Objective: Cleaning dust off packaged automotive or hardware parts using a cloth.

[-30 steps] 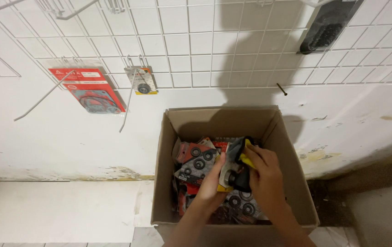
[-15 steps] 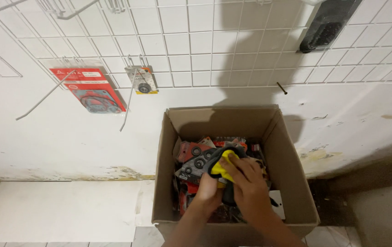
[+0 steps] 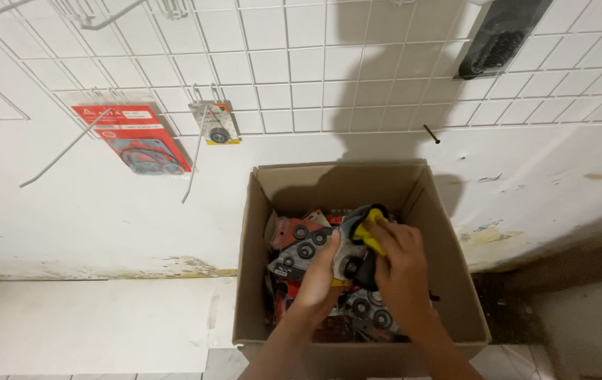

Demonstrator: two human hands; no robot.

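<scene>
Fingers of right hand [image 3: 401,264] and left hand [image 3: 321,278] both grip one yellow-black packet [image 3: 363,239] (long axis slanting up-right) inside cardboard box [image 3: 442,232].

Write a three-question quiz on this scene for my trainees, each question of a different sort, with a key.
1. True or false: both hands are inside the cardboard box.
2. Multiple choice: what hangs on the wire grid, left of the box? A) a red flat packet B) a blue bucket C) a coiled hose
3. Fill in: the right hand holds a black and ____ item.

Key
1. True: the left hand rests on the packets in it too.
2. A
3. yellow
</scene>
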